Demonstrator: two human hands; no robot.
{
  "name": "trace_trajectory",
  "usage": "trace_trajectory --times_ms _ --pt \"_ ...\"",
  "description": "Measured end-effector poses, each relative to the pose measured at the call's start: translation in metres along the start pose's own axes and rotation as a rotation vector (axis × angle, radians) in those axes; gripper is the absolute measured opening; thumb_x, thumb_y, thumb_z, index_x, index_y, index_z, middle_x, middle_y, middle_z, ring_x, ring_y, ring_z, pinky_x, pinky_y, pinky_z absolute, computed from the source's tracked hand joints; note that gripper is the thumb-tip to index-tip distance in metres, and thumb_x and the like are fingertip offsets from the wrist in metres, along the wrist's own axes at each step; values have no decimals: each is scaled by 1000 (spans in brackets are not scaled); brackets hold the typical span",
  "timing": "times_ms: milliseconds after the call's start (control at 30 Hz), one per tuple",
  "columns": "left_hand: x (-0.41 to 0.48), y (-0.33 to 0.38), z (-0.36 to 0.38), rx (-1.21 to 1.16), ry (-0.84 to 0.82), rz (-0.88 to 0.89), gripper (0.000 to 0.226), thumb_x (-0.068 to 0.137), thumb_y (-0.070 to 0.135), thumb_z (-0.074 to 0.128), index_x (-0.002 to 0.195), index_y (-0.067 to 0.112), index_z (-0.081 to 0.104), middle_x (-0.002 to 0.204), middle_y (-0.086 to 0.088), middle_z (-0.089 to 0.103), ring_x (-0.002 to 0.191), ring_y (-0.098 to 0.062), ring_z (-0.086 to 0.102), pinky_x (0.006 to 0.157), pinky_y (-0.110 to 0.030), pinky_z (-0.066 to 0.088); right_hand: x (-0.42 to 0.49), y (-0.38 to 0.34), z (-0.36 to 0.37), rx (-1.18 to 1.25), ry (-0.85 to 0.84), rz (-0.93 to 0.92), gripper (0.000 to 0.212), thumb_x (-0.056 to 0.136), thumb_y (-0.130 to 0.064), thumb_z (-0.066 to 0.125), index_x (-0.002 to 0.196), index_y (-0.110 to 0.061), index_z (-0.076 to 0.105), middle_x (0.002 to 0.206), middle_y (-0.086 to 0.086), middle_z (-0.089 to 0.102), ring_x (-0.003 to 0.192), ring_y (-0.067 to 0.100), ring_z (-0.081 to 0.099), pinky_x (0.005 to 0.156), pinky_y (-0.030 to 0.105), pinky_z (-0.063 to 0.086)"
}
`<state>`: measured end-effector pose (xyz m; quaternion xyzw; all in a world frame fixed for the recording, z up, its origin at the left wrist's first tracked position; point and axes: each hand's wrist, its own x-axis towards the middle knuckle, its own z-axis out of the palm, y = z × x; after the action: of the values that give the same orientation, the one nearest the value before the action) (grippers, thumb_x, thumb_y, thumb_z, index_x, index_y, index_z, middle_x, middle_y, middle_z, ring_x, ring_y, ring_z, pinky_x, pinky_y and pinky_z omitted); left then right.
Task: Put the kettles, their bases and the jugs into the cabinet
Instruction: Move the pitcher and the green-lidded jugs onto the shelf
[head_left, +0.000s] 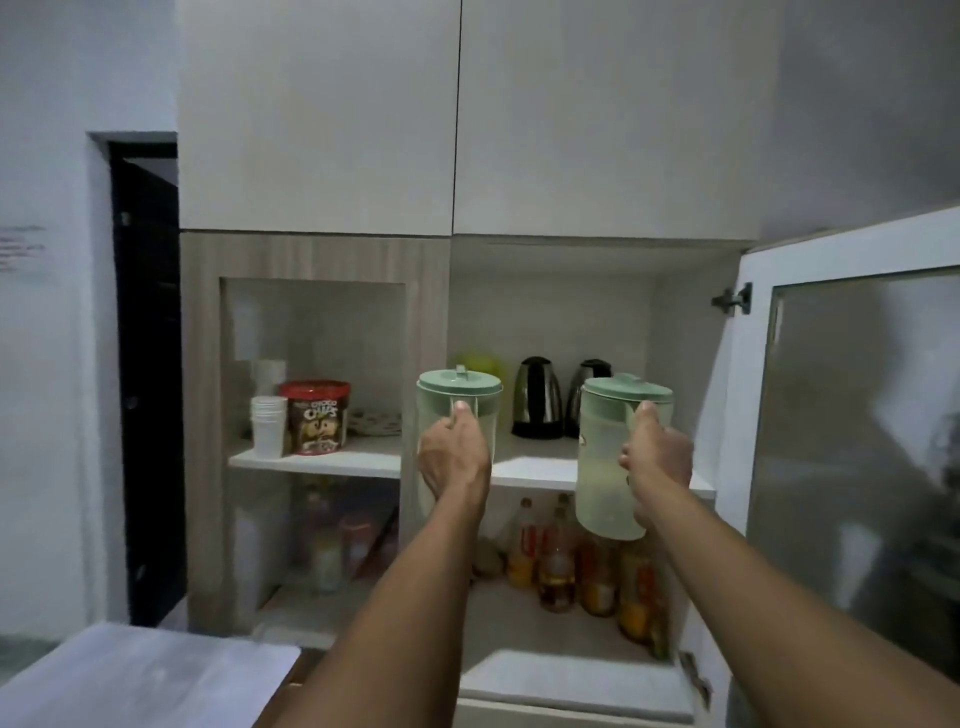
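Two pale green lidded jugs are held up in front of the open cabinet. My left hand (453, 457) grips the handle of the left jug (460, 387), which hovers at the front of the upper shelf (524, 470). The right jug (605, 457) hangs from my right hand (657, 457), which is closed on its handle, just before the shelf edge. Two steel kettles with black bases (537, 400) (584, 384) stand at the back of that shelf. A yellow-green object (480, 362) sits behind the left jug.
The glass cabinet door (852, 426) stands open at the right. A cereal tub (315, 415) and stacked white cups (268, 426) occupy the shelf's left side behind glass. Several bottles (587, 561) fill the lower shelf. A white counter (140, 675) lies at the lower left.
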<state>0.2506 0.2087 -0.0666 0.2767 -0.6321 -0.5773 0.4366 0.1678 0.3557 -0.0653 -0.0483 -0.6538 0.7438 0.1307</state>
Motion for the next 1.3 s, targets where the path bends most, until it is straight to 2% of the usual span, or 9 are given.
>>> trace_trajectory --times_ms 233,467,600,733,867,967,1067,1200,1300 --pt "77 -32 137 4 -145 10 55 93 50 40 80 7 72 101 -19 70 100 -37 62 91 -47 49 136 32 41 9 42 -37 53 99 -50 43 115 -3 61 114 19 69 91 30 61 74 40 45" --pt "162 -72 275 -35 -311 -53 47 97 43 44 93 4 70 98 -18 68 87 -32 60 83 -43 49 264 62 84 -33 130 -81 48 101 -45 44 105 0 62 101 19 67 91 34 62 76 42 46" --pt "195 -103 351 -18 -388 -73 44 99 38 44 79 5 65 86 -16 64 81 -32 59 72 -35 41 332 85 100 -85 178 -67 45 101 -44 44 101 -2 61 105 22 68 101 39 65 84 46 49" --pt "226 -127 413 18 -398 -87 45 101 36 42 89 1 68 103 -20 67 96 -34 60 89 -39 47 405 111 120 -164 210 -24 53 101 -45 44 105 3 64 109 27 70 103 42 66 90 48 52" --pt "269 -146 471 171 -358 -142 44 101 27 40 126 -4 60 140 -29 42 112 -34 48 93 -31 35 482 131 142 -285 206 -8 58 104 -39 37 116 11 63 120 31 66 108 43 63 93 44 48" --pt "298 -151 516 268 -370 -106 42 104 20 33 134 0 54 138 -22 51 129 -38 47 100 -29 30 535 140 161 -308 176 -4 46 102 -29 42 113 11 63 117 33 66 88 33 59 82 45 50" --pt "316 -156 557 329 -328 -109 52 106 31 25 125 -3 61 133 -26 56 127 -39 48 113 -41 30 581 149 179 -309 133 -1 57 103 -41 39 113 10 63 115 32 67 96 39 65 81 39 48" --pt "325 -171 598 319 -351 5 41 103 26 31 125 5 59 125 -18 63 119 -36 57 93 -30 45 624 159 194 -284 110 -44 62 102 -45 38 109 11 64 112 36 67 104 46 66 91 45 52" --pt "338 -169 610 327 -321 74 36 99 7 34 130 11 52 124 -12 65 117 -30 61 98 -40 43 638 162 202 -274 76 -47 62 101 -44 38 107 12 65 109 36 67 101 45 66 86 42 50"
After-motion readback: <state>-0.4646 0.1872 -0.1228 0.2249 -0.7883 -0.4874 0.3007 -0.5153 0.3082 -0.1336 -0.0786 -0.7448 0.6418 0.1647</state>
